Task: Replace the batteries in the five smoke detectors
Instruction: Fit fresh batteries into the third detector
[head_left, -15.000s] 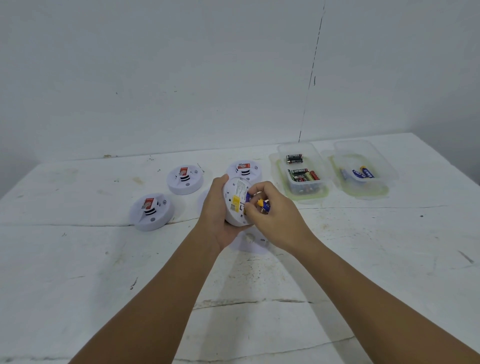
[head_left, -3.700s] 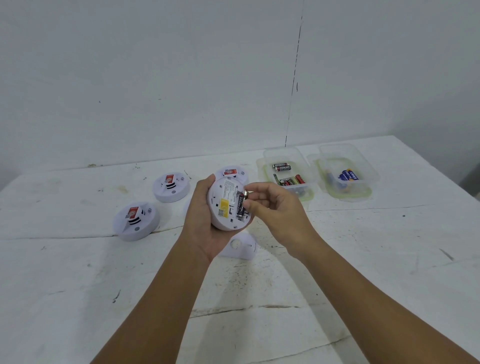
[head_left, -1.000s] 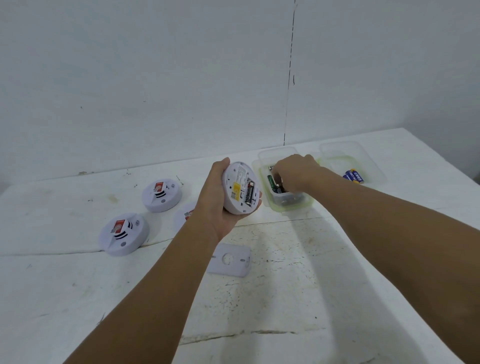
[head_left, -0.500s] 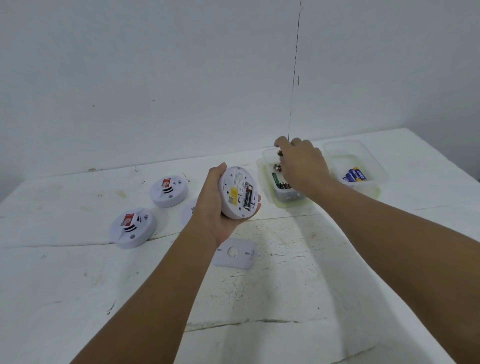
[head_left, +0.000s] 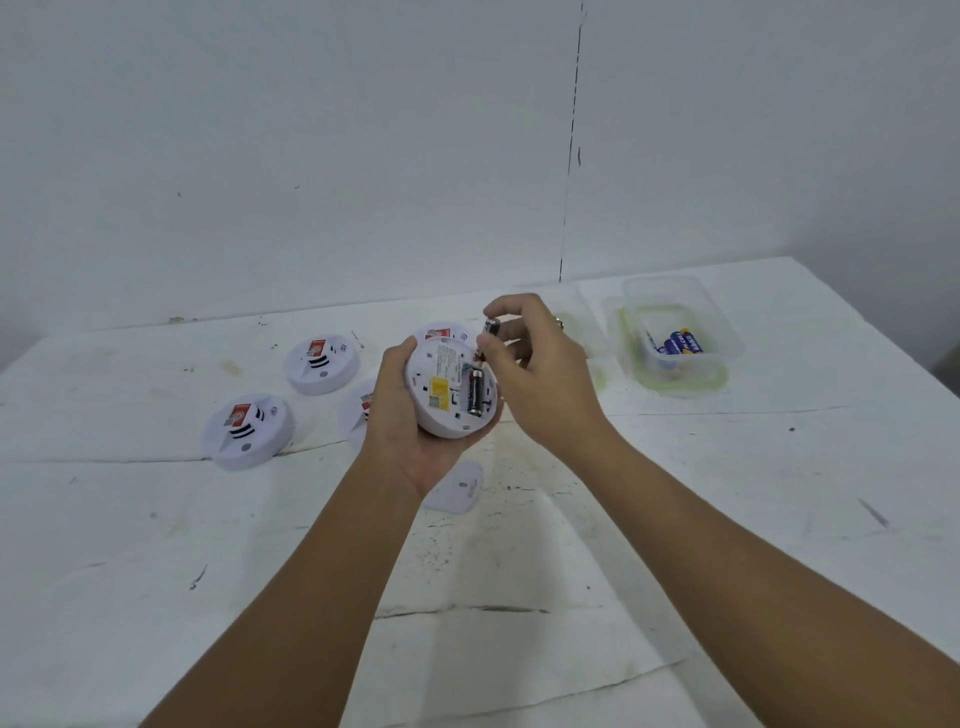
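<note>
Back from the plastic box came our right hand (head_left: 540, 379), pinching a smooth cylindrical battery (head_left: 489, 338) nearly upright just above the round white detector (head_left: 451, 392) gripped by our left hand (head_left: 410, 426); another battery (head_left: 475, 391) lay lengthwise inside.

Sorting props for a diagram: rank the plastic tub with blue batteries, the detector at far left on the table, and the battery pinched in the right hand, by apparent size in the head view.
1. plastic tub
2. far-left detector
3. pinched battery, partly hidden by the right hand
</note>
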